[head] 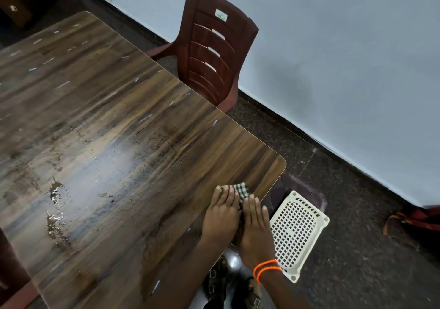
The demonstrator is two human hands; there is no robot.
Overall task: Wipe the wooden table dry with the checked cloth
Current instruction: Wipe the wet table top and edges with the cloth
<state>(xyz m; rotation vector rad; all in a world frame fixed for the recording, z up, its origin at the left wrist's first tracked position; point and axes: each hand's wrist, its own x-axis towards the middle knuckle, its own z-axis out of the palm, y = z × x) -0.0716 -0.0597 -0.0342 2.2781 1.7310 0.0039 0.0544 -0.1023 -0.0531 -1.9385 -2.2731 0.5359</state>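
Right now both hands press flat on the checked cloth (241, 193), which lies bunched on the wooden table (123, 127) close to the table's near right corner, just inside its right edge. The left hand (220, 213) and the right hand (256, 227) lie side by side, touching, fingers straight and held together, palms down; neither is curled around the cloth, they only bear on it. Only a small checked fold shows beyond the fingertips; the rest is hidden under the palms.

Most of the wet looks to lie well away from that corner: a puddle (57, 211) sits toward the table's left side, and a pale sheen with scattered droplets runs across the middle. So the job seems barely begun.

To do this stroke well, I judge the cloth should be opened wider before it travels, since a tight wad covers little and soaks fast. Push from the corner toward the puddle in long overlapping passes along the grain, keeping even weight through both palms so no streaks are left. Gather the water inward rather than sweeping it over the right edge, where a white perforated basket (297, 234) and the person's feet are on the floor beside the table. Turn to a dry face once the fabric drags.
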